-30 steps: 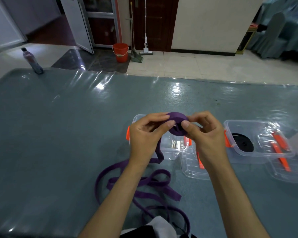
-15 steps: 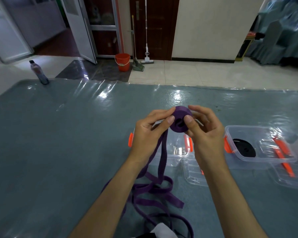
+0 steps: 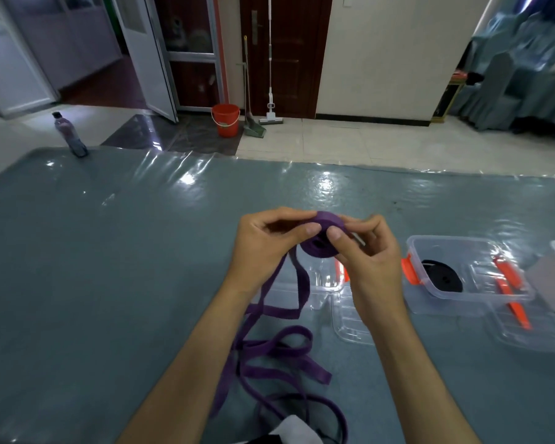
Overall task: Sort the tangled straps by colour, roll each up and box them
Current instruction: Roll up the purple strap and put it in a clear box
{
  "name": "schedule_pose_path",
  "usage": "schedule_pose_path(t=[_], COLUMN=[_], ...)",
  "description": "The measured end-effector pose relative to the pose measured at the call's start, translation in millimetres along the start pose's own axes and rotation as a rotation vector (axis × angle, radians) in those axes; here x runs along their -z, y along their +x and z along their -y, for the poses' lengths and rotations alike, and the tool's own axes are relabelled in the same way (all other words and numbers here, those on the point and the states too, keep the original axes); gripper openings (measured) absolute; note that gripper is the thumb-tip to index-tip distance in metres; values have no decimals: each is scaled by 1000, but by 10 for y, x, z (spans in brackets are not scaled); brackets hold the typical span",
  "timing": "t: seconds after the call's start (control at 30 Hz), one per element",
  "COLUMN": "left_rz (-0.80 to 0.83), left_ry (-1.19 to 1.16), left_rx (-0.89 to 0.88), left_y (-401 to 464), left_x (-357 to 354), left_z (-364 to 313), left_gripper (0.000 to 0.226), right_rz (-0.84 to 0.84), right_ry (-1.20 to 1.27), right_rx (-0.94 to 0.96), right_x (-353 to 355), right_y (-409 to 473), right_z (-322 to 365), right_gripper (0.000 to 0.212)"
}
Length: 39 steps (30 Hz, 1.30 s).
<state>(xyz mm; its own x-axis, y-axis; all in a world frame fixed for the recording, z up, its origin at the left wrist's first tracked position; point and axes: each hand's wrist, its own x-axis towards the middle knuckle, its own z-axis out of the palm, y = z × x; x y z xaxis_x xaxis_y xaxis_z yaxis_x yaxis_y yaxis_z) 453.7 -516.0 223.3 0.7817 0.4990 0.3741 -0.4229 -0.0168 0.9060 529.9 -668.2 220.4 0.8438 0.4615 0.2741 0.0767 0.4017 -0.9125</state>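
Purple roll pinched between left hand and right hand, fingers curled round it above the surface, likely to keep the winding tight. Loose strap trailing down, unrolled; black roll already boxed at right.

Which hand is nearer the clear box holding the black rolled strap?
Right. The right hand is just beside the clear box; the left hand is farther away across the purple roll.

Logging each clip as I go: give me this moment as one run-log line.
step: rolling purple strap | hands: left and right grip roll | loose tail: on table | black roll: boxed | purple: unboxed
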Motion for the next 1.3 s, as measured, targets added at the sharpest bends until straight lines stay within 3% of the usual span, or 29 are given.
schedule_pose_path(t=[0.1,0.3,0.43,0.63,0.8,0.87,1.03,1.2,1.3], left_rz=[-81,87,33,116,40,30,132,-7,-4], left_ry=[9,56,74,35,64,22,-14,44,30], left_rx=[2,1,-46,-26,-118,-88,-24,-63,-68], left_y=[-63,-57,-42,-73,18,6,-14,-3,-25], left_x=[-37,47,-9,-3,15,10,107,145,144], left_z=[-25,-112,-207,-220,-251,-197,-144,-178,-163], left_gripper=[17,27,18,30,21,22,35,23,19], right_rz=[3,-52,-12,-48,-3,-8,-33,15,59], right_ry=[-54,42,-26,17,-12,-10,70,-27,-83], right_rx=[10,67,-23,56,8,37,28,-75,-17], right_x=[20,-14,14,-25,-68,-68,-164,-151,-152], right_y=[-17,-94,-171,-90,-89,-55,-53,-39,33], right_z=[81,79,81,249,252,287,220,178,274], right_gripper=[24,16,25,31,31,24,34,27,27])
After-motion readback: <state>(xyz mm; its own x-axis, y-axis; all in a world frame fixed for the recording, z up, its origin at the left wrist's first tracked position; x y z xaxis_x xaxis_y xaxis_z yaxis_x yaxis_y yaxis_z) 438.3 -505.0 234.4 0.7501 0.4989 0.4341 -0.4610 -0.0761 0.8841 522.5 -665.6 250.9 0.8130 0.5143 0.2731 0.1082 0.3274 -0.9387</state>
